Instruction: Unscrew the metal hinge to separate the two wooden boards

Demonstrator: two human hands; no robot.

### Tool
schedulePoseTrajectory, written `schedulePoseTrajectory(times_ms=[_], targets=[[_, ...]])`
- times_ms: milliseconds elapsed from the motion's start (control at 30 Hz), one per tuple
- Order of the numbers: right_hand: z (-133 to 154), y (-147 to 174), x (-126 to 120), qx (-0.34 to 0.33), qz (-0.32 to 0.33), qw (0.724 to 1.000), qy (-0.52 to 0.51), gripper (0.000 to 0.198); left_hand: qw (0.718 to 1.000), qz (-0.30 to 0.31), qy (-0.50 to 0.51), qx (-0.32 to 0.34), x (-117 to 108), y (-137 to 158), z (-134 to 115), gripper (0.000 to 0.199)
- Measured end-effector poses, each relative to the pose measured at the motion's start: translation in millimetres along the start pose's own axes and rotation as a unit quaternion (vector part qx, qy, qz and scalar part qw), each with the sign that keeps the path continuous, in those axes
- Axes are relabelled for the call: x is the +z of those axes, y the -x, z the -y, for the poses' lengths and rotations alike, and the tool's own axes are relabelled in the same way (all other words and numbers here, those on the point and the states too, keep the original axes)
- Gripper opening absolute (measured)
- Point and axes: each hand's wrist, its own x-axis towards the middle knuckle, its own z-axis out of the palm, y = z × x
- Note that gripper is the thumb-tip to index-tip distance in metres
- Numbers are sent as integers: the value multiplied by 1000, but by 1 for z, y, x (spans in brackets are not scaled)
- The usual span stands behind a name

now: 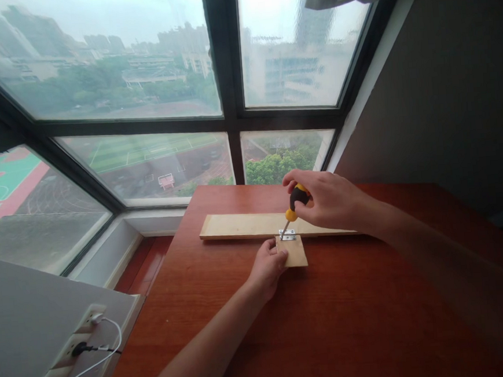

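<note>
My right hand [317, 198] is wrapped round the black and yellow handle of a screwdriver [298, 198]. The screwdriver leans, and its tip meets the left part of a small silver hinge [288, 237]. That hinge lies across the joint between a long pale wooden board [241, 225] and a small square wooden piece [295, 253]. With thumb and fingers, my left hand [270, 265] grips the left edge of the small piece. Any screw under the tip is too small to make out. Part of the long board is hidden behind my right hand and forearm.
The boards rest on a reddish-brown wooden table [228, 330]. Beyond its far edge stand large windows with dark frames [229, 97]. At the lower left, a low wall carries sockets [68, 351] with a white cable [87, 369] plugged in. A grey wall [445, 109] is on the right.
</note>
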Motion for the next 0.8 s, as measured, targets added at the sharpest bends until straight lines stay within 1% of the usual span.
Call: schedulePoseTrajectory(times_ms=[67, 200, 433, 600, 800], targets=[[0, 0, 0, 8, -4, 1000, 22, 32, 1000, 5, 2, 3, 0, 0, 0, 41], [0, -3, 2, 19, -9, 998, 61, 35, 1000, 5, 3, 1, -1, -2, 1, 42], [-3, -4, 4, 10, -7, 999, 34, 28, 1000, 12, 0, -1, -5, -4, 2, 42], [-2, 0, 2, -1, -11, 1000, 17, 36, 1000, 8, -4, -5, -3, -3, -1, 37], [0, -1, 2, 14, -7, 999, 47, 38, 1000, 3, -13, 1, 1, -2, 0, 36]])
